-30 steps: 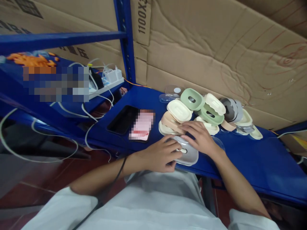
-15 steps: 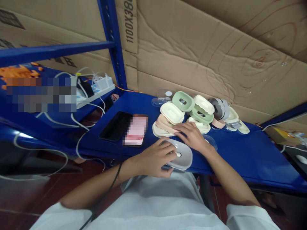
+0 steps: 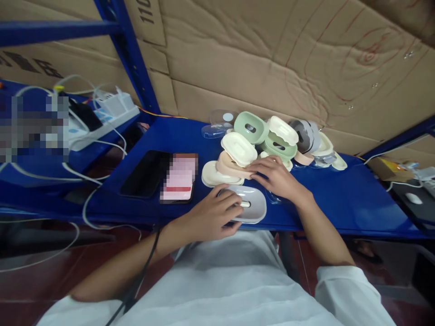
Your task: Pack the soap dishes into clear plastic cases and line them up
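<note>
A shallow grey soap dish [image 3: 254, 209] with a slot in its middle lies near the table's front edge. My left hand [image 3: 215, 213] grips its left end, thumb at the near rim and fingers over the inside. Just beyond it, my right hand [image 3: 274, 175] has its fingers closed on the right end of a peach soap dish [image 3: 227, 166]; the fingertips are partly hidden. The peach dish rests over a cream oval piece [image 3: 211, 174], and another cream piece [image 3: 239, 148] lies on top of it.
Behind sit green dishes [image 3: 250, 128], grey dishes [image 3: 302, 136] and clear plastic covers [image 3: 217, 131]. A lit phone [image 3: 179, 179] and a black slab [image 3: 146, 174] lie to the left. Cables and a power strip [image 3: 115, 117] stand further left. A cardboard wall [image 3: 231, 68] closes the back.
The view has swung a little to the right, so things appear shifted left and up. My left hand stays on the grey dish, my right on the peach one.
</note>
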The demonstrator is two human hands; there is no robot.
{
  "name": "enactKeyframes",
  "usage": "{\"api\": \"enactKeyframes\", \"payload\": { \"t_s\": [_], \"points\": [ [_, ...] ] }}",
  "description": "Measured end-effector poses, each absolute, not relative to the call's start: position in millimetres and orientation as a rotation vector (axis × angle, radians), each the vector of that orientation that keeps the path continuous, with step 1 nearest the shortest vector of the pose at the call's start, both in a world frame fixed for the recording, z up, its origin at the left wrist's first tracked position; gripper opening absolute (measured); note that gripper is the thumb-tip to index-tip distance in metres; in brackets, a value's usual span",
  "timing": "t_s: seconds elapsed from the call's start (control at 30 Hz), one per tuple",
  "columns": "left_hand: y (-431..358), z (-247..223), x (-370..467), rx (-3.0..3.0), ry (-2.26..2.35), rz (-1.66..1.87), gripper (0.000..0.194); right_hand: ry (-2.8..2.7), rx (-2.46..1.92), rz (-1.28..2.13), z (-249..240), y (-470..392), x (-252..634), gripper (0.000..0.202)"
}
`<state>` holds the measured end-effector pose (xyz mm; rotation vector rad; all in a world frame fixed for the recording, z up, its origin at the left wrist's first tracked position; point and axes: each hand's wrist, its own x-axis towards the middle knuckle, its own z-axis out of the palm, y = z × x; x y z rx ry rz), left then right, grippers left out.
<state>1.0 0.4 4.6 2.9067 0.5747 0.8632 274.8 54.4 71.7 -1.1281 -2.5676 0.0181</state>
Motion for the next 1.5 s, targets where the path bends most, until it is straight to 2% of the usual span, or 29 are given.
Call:
{"api": "enactKeyframes", "payload": {
  "t_s": [0.13, 0.27, 0.4, 0.5, 0.6, 0.7, 0.83, 1.03, 1.27, 1.5],
  "points": [
    [0.3, 6.5, -1.0, 2.861, 0.557, 0.879, 0.015, -2.425, -1.34, 0.01, 67.6, 14.7, 312.9, 0.044],
    [-0.3, 10.6, -1.8, 2.799, 0.499, 0.82, 0.025, -2.216, -1.67, 0.023, 27.9, -52.9, 365.3, 0.069],
    [-0.8, 9.8, 0.1, 2.789, 0.468, 0.835, 0.031, -1.908, -1.732, -0.073, -7.1, -95.3, 379.1, 0.058],
    [-1.6, 6.0, 1.2, 2.76, 0.515, 0.885, 0.044, -1.793, -1.599, -0.084, -8.1, -96.5, 348.9, 0.053],
    [-1.3, 1.8, 0.3, 2.698, 0.583, 0.924, 0.068, -1.985, -1.517, -0.059, 2.7, -84.4, 303.2, 0.058],
    [1.0, -1.8, -1.9, 2.638, 0.647, 0.953, 0.081, -2.197, -1.442, -0.072, 9.6, -72.4, 272.9, 0.065],
    [4.3, -5.0, -3.3, 2.564, 0.675, 0.936, 0.08, -2.284, -1.307, -0.072, 7.2, -62.1, 276.0, 0.067],
    [4.1, -5.3, -4.6, 2.459, 0.64, 0.779, 0.074, -2.323, -1.035, 0.185, 2.2, -55.9, 296.5, 0.065],
    [5.0, -3.8, -6.4, 2.34, 0.63, 0.785, 0.081, -2.408, -1.037, 0.023, 7.6, -62.9, 284.7, 0.07],
    [5.5, -10.8, -3.3, 2.364, 0.634, 0.855, 0.072, -2.402, -1.084, 0.015, 0.4, -64.3, 284.7, 0.066]
  ]
}}
